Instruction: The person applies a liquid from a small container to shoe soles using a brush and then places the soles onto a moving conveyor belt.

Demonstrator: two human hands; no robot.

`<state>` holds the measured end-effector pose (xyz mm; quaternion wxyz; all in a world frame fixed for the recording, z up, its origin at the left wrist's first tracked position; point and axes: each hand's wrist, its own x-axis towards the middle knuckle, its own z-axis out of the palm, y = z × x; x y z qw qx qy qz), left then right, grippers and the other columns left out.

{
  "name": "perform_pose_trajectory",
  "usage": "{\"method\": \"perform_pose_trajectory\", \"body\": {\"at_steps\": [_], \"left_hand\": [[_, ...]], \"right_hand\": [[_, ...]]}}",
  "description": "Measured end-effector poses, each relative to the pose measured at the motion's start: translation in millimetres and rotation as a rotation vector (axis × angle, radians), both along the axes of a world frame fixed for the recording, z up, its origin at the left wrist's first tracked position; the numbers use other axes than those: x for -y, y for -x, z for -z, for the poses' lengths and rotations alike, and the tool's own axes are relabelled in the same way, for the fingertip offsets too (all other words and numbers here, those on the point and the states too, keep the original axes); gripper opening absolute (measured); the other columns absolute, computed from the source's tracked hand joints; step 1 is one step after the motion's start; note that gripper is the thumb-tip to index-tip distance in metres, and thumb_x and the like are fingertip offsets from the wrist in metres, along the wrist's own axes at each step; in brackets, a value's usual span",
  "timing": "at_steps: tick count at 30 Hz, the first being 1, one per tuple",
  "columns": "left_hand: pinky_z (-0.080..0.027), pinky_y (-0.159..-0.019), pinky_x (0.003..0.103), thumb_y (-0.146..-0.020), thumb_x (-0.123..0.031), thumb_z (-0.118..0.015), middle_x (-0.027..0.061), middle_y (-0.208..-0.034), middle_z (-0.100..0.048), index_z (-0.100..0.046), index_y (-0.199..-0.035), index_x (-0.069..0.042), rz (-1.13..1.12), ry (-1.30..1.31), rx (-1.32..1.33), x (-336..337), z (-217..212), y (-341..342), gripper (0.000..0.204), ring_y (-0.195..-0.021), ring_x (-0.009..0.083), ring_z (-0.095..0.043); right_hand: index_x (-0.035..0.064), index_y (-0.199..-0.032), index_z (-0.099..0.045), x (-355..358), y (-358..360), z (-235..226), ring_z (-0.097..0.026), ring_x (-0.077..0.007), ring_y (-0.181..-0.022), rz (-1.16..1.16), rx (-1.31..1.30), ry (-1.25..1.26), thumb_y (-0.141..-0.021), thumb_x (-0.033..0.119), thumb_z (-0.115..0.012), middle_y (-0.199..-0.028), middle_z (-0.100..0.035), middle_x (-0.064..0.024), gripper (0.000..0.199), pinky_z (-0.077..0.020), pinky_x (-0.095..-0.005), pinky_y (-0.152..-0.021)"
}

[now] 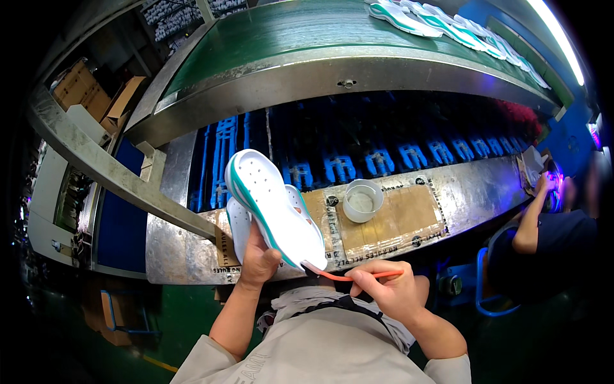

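Note:
My left hand (259, 259) grips a white shoe sole (272, 198) with a green stripe along its side and small holes in its far part. The sole is held tilted above the bench edge. In my right hand (387, 288) is a thin brush (339, 278) with an orange handle, pinched between thumb and fingers. Its dark tip meets the near end of the sole. Partly hidden behind the held sole, another white sole (238, 224) shows. A translucent cup (362, 200) stands on the taped cardboard (403, 217) to the right.
A metal bench (179, 253) runs before me, with a green conveyor belt (288, 32) above and beyond it. Several white and green soles (441, 25) lie on the belt at far right. A slanted metal post (121, 166) stands left. A co-worker's arm (531, 221) is at right.

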<state>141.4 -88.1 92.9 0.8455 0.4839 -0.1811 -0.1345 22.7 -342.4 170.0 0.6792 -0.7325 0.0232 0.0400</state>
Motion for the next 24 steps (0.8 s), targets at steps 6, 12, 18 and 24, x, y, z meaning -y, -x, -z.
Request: {"method": "perform_pose_trajectory", "body": {"at_steps": [6, 12, 18, 24], "left_hand": [[-0.039, -0.12, 0.044, -0.076, -0.042, -0.094, 0.0153, -0.152, -0.051, -0.022, -0.164, -0.007, 0.026, -0.088, 0.044, 11, 1, 10, 0.119, -0.142, 0.0302, -0.049], [-0.039, -0.119, 0.044, -0.076, -0.04, -0.094, 0.0155, -0.152, -0.051, -0.026, -0.163, -0.007, 0.099, -0.062, 0.02, 13, 2, 17, 0.115, -0.141, 0.0302, -0.051], [-0.051, -0.108, 0.048, -0.095, -0.058, -0.068, 0.0228, -0.146, -0.054, -0.025, -0.161, -0.001, 0.187, 0.032, -0.158, -1, 1, 28, 0.097, -0.13, 0.034, -0.061], [-0.06, -0.092, 0.052, -0.095, -0.066, -0.057, 0.0388, -0.129, -0.059, -0.03, -0.162, -0.003, 0.686, 0.335, -0.633, -19, -20, 24, 0.096, -0.103, 0.0494, -0.07]], "right_hand": [[-0.0036, -0.103, -0.078, -12, -13, 7, -0.063, -0.0102, -0.07, 0.078, 0.011, -0.404, -0.104, 0.014, -0.066, -0.077, -0.072, -0.0048, 0.022, -0.0503, -0.0243, -0.067], [-0.0047, -0.102, -0.077, -18, -21, 12, -0.065, -0.0114, -0.08, 0.109, 0.037, -0.469, -0.105, 0.017, -0.064, -0.08, -0.073, -0.0063, 0.025, -0.0511, -0.0262, -0.079], [-0.0072, -0.111, -0.071, 8, -31, 49, -0.068, -0.0141, -0.079, 0.363, 0.246, -0.376, -0.106, 0.013, -0.061, -0.087, -0.073, -0.0101, 0.023, -0.053, -0.0263, -0.077], [-0.0055, -0.122, -0.071, 96, -57, 126, -0.067, -0.013, -0.089, 0.814, 0.461, 0.057, -0.107, 0.015, -0.061, -0.097, -0.074, -0.0081, 0.027, -0.0536, -0.0284, -0.084]]}}
